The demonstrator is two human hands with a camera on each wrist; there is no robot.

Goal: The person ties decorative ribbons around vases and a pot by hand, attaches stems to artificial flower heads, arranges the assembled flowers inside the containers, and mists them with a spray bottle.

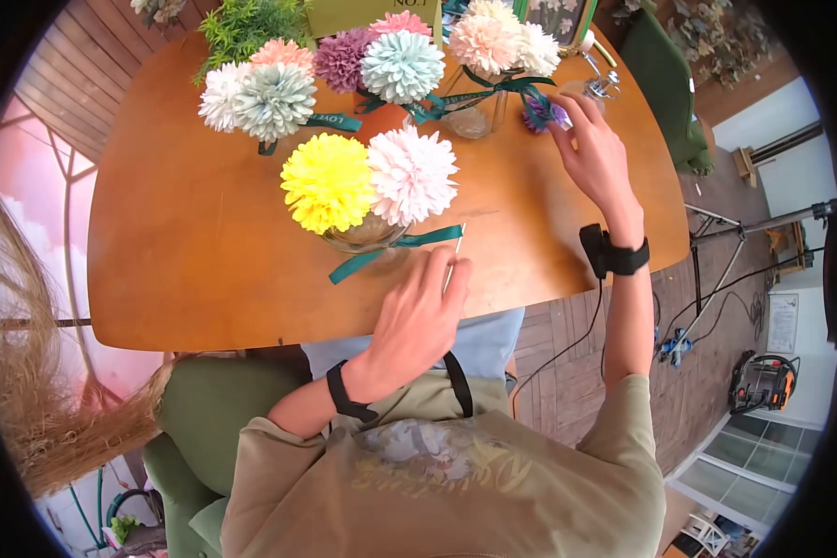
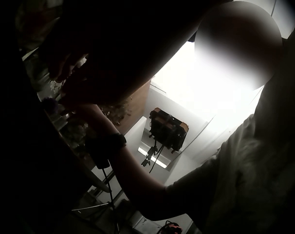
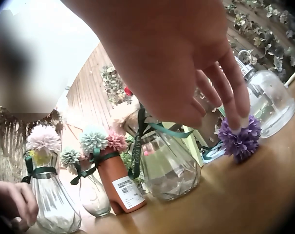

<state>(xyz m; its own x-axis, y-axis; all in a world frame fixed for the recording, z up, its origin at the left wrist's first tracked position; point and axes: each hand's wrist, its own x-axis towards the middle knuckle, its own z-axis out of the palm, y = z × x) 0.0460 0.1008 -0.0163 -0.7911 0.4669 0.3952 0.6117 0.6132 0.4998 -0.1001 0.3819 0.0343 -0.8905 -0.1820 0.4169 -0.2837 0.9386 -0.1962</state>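
My left hand (image 1: pixel 418 312) is near the table's front edge with its fingers curled, holding a thin white stick (image 1: pixel 460 238) upright. Just beyond it stands a clear glass vase (image 1: pixel 367 237) with a yellow pompom flower (image 1: pixel 326 183) and a pale pink one (image 1: pixel 411 175), a green ribbon (image 1: pixel 358 267) round its neck. At the right, my right hand (image 1: pixel 592 153) reaches down to a small purple flower (image 3: pixel 239 139) on the table. In the right wrist view its extended fingertips touch the petals. The left wrist view is very dark.
Behind stand an orange vase (image 3: pixel 113 178), a faceted glass vase (image 3: pixel 169 170) with peach and white flowers, and a smaller glass vase (image 3: pixel 95 197). A clear glass jar (image 3: pixel 271 105) with a metal fitting is right of the purple flower. Green chairs (image 1: pixel 219 409) border the wooden table (image 1: pixel 177 251).
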